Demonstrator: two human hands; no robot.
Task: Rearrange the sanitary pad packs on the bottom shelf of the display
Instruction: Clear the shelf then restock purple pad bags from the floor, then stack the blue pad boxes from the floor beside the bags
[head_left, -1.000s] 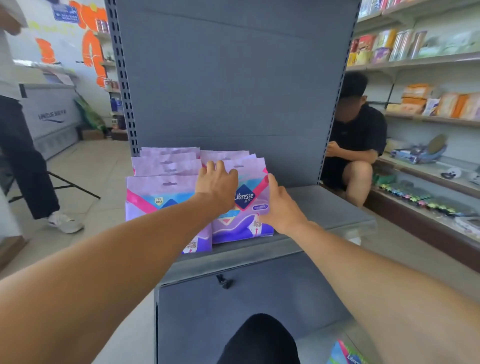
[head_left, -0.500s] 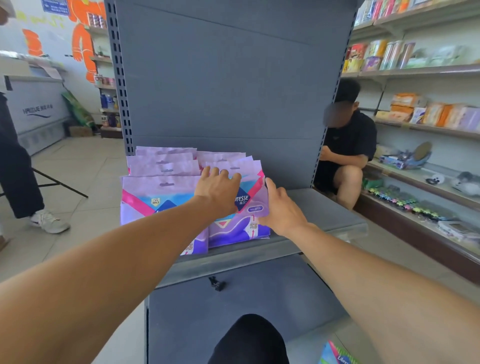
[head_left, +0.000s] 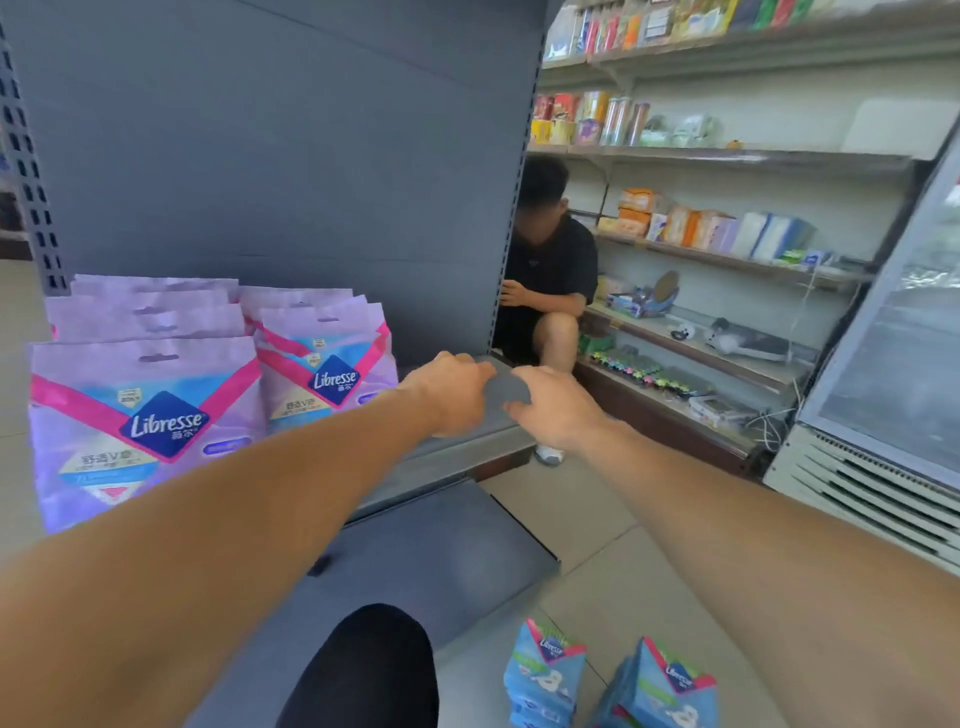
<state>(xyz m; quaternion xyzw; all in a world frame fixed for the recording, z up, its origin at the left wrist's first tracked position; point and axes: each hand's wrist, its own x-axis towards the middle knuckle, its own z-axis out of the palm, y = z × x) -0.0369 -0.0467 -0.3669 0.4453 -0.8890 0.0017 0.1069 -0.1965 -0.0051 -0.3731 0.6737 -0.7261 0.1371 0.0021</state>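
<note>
Both hands have left the packs. The left hand (head_left: 457, 395) and right hand (head_left: 558, 408) now hover over the bare right part of the bottom shelf (head_left: 467, 441), fingers loosely curled, seemingly holding nothing, though blur hides the fingertips. The purple sanitary pad packs (head_left: 145, 426) stand in two rows at the shelf's left.

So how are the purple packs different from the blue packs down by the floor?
The purple packs stand on the grey shelf, while the blue packs sit on the floor tiles. The purple packs are lilac with pink stripes and appear bigger; the blue packs are light blue with green and appear smaller, though they are partly cut off. The purple packs stand in rows, one behind another; only a few blue packs show. Both carry the Libresse logo.
</note>
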